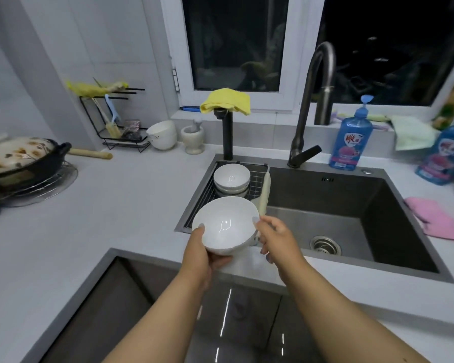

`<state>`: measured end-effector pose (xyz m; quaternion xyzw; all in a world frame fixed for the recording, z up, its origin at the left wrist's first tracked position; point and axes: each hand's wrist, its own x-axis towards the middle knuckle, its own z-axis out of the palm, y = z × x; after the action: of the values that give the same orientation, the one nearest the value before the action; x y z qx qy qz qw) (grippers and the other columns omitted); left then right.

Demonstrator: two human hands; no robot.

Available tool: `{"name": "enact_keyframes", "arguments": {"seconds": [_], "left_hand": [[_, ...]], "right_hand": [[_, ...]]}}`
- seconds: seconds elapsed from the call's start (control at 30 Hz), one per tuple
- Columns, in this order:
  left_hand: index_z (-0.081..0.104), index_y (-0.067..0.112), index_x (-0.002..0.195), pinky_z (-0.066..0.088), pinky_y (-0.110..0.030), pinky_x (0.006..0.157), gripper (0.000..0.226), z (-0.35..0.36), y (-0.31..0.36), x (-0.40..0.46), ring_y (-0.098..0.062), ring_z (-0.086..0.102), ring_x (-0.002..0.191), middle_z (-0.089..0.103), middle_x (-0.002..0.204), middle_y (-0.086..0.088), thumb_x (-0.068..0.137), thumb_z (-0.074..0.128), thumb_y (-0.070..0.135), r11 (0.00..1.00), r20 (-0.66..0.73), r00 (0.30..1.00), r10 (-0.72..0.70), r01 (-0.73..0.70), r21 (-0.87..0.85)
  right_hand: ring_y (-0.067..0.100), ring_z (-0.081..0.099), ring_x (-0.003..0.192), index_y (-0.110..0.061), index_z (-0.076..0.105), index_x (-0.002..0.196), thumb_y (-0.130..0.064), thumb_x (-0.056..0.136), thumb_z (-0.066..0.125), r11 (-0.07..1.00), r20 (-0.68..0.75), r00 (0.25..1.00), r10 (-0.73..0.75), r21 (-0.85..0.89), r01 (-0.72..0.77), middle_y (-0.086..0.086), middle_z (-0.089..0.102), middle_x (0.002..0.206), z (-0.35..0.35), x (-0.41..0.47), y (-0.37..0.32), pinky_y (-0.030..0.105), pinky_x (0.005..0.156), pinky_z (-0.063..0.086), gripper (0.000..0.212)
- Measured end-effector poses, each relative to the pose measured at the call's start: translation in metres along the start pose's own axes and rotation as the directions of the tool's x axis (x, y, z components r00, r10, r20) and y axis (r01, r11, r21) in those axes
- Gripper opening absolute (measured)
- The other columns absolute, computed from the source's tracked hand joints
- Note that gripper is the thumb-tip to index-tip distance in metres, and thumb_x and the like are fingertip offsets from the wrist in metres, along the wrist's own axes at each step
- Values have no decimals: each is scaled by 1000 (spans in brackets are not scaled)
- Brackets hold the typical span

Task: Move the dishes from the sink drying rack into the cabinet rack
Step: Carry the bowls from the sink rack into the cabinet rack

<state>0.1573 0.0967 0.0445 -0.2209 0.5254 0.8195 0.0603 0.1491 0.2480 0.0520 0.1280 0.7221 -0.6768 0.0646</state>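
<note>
— While I watch, where's the bowl [226,226]?
— Near the sink rack [257,179], left hand [198,254] gripping it underneath; my right hand [275,238] pinches its right rim. Stacked bowls [231,176] sit farther back.

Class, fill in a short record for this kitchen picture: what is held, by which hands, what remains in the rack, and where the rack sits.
held: white bowl
left hand: grips the bowl's left rim and underside
right hand: fingertips at the bowl's right rim
rack: bowls still stacked inside
rack place: left end of the sink
</note>
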Motion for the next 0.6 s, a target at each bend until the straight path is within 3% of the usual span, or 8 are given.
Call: {"name": "enact_keyframes", "arguments": {"seconds": [0.07,0.13,0.27,0.47,0.6], "left_hand": [[56,22,101,55,-45,77,30,-7,-7,-17,-30,64,94,65,104,-11,98,35,44,1000,-7,1000,13,-12,19],[57,23,102,56,-44,77,35,-15,-12,-36,-31,65,96,67,105,-11,97,34,48,999,-22,1000,19,-18,33],[60,22,108,54,-35,65,46,-40,-20,-80,-28,68,89,71,101,-10,97,28,53,999,-74,997,33,-30,41],[61,20,110,57,-34,62,44,-119,-33,-158,-30,71,87,73,100,-14,98,31,50,998,-276,960,58,-57,12],[60,16,108,58,-35,64,41,-186,-47,-214,-33,70,84,72,95,-17,98,36,48,997,-483,872,74,-76,16]], "right_hand": [[19,61,86,-27,49,123,-50,89,54,997,101,993,69,36,-73,1,58,101,-4,-22,3,31,62,54,42],[26,64,97,-25,48,122,-50,88,55,979,213,970,117,138,-148,10,60,112,-3,-42,7,40,78,57,43],[32,65,94,-18,50,122,-39,90,55,943,348,933,94,269,-196,16,63,102,11,-75,16,48,91,52,39],[30,65,88,-15,54,118,-36,88,55,963,518,849,108,156,-218,15,65,102,71,-130,40,40,77,53,36],[29,65,84,-13,55,118,-34,90,54,976,640,755,144,35,-215,14,66,96,123,-176,57,39,74,54,35]]}}
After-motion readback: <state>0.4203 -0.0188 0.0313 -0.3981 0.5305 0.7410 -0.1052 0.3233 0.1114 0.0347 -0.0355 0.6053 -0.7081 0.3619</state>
